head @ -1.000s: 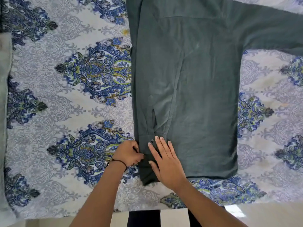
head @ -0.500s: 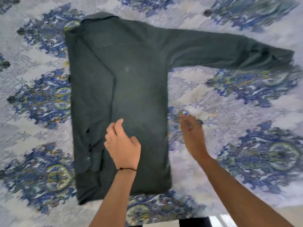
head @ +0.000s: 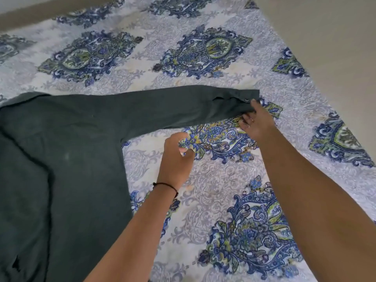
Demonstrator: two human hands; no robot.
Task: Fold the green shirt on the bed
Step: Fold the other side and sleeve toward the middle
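The dark green shirt (head: 67,159) lies flat on the left of the patterned bed sheet (head: 213,190), its left side folded in. One long sleeve (head: 173,106) stretches out to the right. My right hand (head: 254,121) pinches the cuff end of that sleeve at its lower edge. My left hand (head: 177,153), with a thin black band at the wrist, hovers over the sheet just below the middle of the sleeve. Its fingers are loosely curled and hold nothing.
The white sheet with blue and green medallions covers the bed to the right of the shirt. The bed's far edge and right edge meet a beige floor (head: 325,37) at the top right.
My view has swung right. My right hand has reached out and taken the sleeve cuff. My left hand has left the shirt body and moved right, below the sleeve.
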